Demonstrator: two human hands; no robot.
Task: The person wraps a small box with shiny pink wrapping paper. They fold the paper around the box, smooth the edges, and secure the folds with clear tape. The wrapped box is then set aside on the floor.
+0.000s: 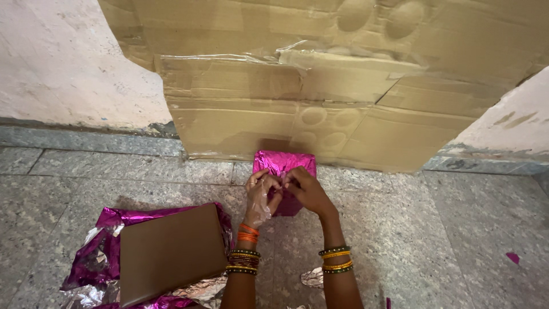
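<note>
Wrapped box point(284, 171): glossy magenta metallic foil, creased. Loose foil sheet point(97, 257): same shiny magenta face, silver reverse, crumpled. Flat board point(171, 252) on it: matt brown cardboard, smooth. Large carton point(320, 86) behind: matt corrugated cardboard with glossy clear tape. Floor point(446, 229): speckled grey stone, dull polish. Wall point(63, 63): rough, chalky plaster. Bangles point(336, 258): glossy beaded.

One view only, from the person's head, tilted steeply down and forward at the floor point(434, 229). It sits close above the hands, which meet at centre frame with forearms entering from the bottom edge. It faces a cardboard sheet point(320, 80) leaning on the wall point(57, 63) just ahead.
</note>
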